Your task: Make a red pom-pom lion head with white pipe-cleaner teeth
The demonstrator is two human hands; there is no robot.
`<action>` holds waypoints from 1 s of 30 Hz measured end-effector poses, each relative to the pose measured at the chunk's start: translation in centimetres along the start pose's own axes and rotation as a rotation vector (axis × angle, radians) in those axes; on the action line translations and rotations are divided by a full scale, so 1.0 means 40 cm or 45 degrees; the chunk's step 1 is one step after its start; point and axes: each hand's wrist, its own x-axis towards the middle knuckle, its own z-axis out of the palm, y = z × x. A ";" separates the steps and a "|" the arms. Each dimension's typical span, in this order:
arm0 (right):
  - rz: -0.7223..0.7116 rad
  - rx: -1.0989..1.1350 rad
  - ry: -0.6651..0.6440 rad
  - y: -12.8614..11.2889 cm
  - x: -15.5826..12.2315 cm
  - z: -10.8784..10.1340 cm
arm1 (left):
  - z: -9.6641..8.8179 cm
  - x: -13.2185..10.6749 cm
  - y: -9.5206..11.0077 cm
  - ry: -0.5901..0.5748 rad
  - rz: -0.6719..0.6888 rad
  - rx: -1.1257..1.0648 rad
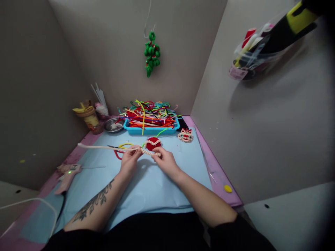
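Note:
Between my two hands stretches a cream pipe cleaner (103,147), its left part straight and its right part crimped into small waves. My left hand (131,157) pinches it near the middle, where the straight part meets the crimped part. At the crimped end, the fingers of my right hand (164,159) are closed on it. Just beyond my hands lies a round red piece (153,144) with a wavy cream strip across it. A green pipe cleaner (161,132) shows beside it. Scissors (125,145) with yellow and red handles lie behind my left hand, partly hidden.
A blue tray (151,131) heaped with coloured pipe cleaners stands at the back. Left are a metal dish (113,124), a cup (91,120) and a pink glue gun (68,177) with a lit green light. A lion-face piece (185,135) lies right; a green ornament (152,54) hangs above.

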 end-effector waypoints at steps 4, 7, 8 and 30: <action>0.043 0.065 -0.004 0.017 0.011 0.000 | 0.000 0.006 0.006 0.051 -0.018 -0.055; -0.014 0.075 0.005 0.032 0.015 0.007 | 0.003 0.006 0.009 0.088 -0.032 -0.099; -0.034 0.064 0.004 0.035 0.015 0.009 | 0.004 0.006 0.009 0.099 -0.037 -0.118; -0.043 -0.180 -0.300 0.007 -0.008 0.024 | 0.009 0.004 0.021 0.105 -0.001 -0.183</action>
